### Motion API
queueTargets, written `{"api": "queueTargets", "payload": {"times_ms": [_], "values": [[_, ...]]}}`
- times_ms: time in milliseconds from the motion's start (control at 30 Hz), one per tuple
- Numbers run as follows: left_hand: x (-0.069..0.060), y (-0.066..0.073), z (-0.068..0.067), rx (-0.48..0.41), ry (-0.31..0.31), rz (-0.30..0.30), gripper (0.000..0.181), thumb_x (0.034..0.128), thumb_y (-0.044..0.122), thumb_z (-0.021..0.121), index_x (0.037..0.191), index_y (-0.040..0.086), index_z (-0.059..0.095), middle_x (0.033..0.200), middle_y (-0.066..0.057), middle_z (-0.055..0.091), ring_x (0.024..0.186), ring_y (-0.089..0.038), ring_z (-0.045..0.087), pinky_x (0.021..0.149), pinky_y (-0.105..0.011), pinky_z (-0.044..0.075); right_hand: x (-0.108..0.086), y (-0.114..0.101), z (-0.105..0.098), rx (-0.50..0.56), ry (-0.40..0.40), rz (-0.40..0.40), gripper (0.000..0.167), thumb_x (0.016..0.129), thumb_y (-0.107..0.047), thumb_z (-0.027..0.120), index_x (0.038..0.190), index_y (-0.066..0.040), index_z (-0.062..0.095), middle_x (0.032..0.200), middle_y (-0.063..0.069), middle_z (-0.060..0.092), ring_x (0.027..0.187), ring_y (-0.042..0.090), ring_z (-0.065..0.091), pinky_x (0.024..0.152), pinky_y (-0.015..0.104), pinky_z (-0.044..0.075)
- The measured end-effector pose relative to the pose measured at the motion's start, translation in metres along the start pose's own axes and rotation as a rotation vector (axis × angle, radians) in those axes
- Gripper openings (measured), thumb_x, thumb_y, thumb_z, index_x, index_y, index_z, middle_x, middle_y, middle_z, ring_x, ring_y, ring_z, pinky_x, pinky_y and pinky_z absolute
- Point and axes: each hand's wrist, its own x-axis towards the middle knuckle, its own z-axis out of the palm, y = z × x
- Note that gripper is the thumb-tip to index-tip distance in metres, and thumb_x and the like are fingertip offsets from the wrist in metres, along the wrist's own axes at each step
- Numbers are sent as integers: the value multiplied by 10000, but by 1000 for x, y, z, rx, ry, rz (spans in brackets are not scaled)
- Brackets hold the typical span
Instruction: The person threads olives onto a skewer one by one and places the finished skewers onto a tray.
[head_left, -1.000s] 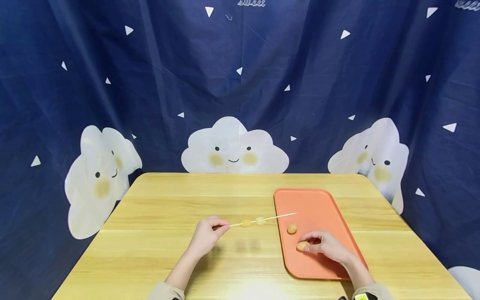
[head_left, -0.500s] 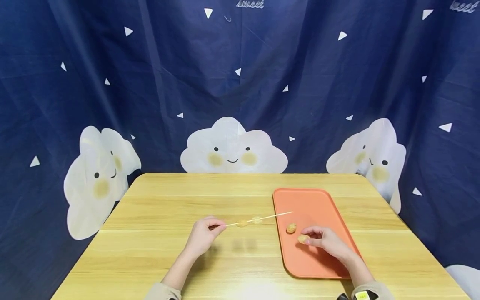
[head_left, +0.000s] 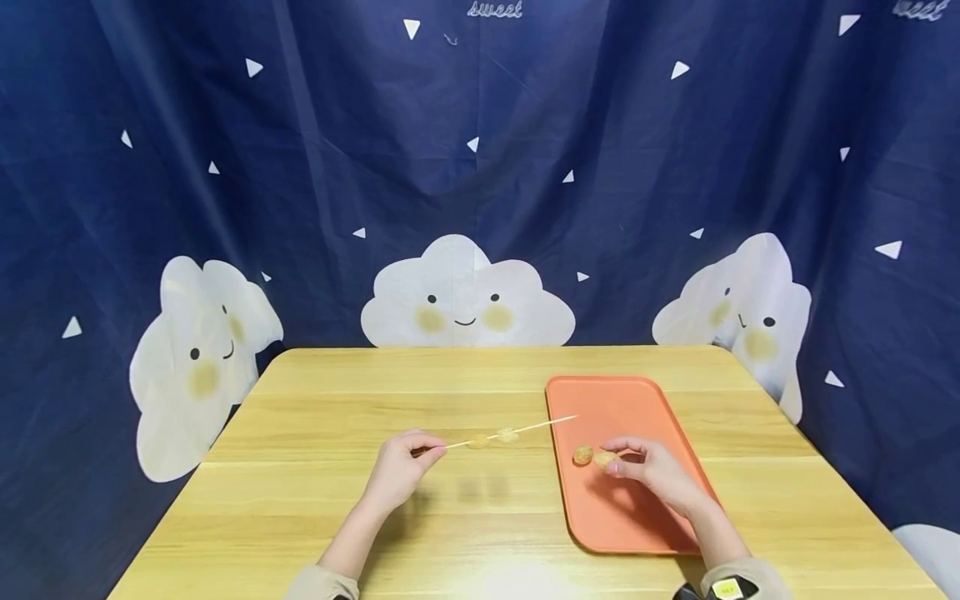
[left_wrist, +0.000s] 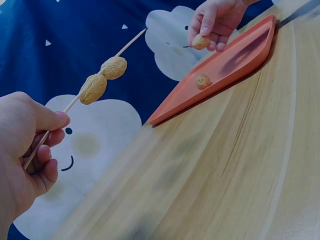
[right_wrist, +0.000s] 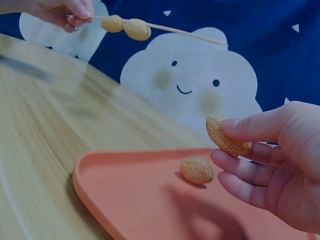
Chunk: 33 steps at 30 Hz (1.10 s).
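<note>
My left hand [head_left: 400, 469] pinches the blunt end of a thin wooden skewer [left_wrist: 122, 49] above the table. Two golden-brown, wrinkled oval food balls are threaded along it, a nearer ball [left_wrist: 93, 89] and a farther ball [left_wrist: 114, 67]. The bare tip points up and right, over the tray's left edge in the head view. Between thumb and fingers, my right hand [head_left: 654, 472] grips a similar oval food ball [right_wrist: 226, 136], raised over the orange tray [head_left: 626, 529]. One more loose ball [right_wrist: 196, 170] lies on the tray, just left of that hand in the head view.
The wooden table [head_left: 330, 392] stretches around the tray. Behind it hangs a dark blue curtain [head_left: 480, 183] printed with white clouds and triangles. A watch [head_left: 727, 589] is on the right wrist.
The right hand has lifted its food ball and carried it away from me over the tray. The left hand with the skewer has shifted slightly left, its tip a little higher.
</note>
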Motion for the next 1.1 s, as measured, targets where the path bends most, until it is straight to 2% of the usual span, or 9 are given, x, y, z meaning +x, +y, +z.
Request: {"api": "queueTargets", "payload": {"times_ms": [167, 400, 567, 800, 967, 1100], "values": [[1, 0, 0, 2, 3, -8, 50, 811, 47, 694, 839, 56, 734, 772, 46, 622, 679, -99, 526, 602, -231, 459, 1, -6, 3, -25, 26, -25, 395, 841, -59, 663, 1161, 133, 535, 1077, 206, 606, 858, 95, 598, 742, 236, 486], [1, 0, 1, -18, 0, -20, 41, 812, 66, 700, 833, 54, 732, 749, 34, 607, 665, -104, 503, 595, -222, 441, 2, -13, 6, 10, 2, -92, 378, 865, -38, 627, 1174, 147, 514, 995, 222, 613, 822, 151, 605, 732, 279, 506], [0, -2, 1, -24, -2, -18, 36, 809, 49, 698, 821, 52, 732, 748, 29, 606, 671, -106, 510, 603, -221, 446, 5, -16, 6, 33, 10, -81, 405, 890, -80, 609, 1203, 147, 489, 984, 156, 621, 838, 177, 613, 762, 345, 512], [-1, -3, 1, -35, -3, -22, 35, 808, 39, 697, 819, 42, 730, 758, 13, 610, 684, -115, 523, 611, -223, 456, 8, -22, 12, 121, 24, -61, 432, 909, -105, 585, 1219, 165, 449, 1001, 75, 615, 850, 159, 623, 791, 340, 510], [-2, -3, 1, -20, -7, -15, 34, 809, 38, 695, 818, 36, 727, 762, 19, 613, 697, -116, 532, 623, -228, 462, 10, -22, 15, 205, -11, -76, 401, 929, -88, 549, 1193, 184, 418, 1018, 105, 609, 892, 228, 631, 811, 342, 504], [-2, -3, 2, -13, -9, -10, 35, 811, 42, 694, 814, 50, 728, 767, 23, 616, 707, -117, 537, 631, -230, 463, 12, -20, 17, 285, -25, -94, 329, 905, -43, 570, 1158, 133, 456, 987, 121, 621, 858, 202, 635, 776, 310, 517]]}}
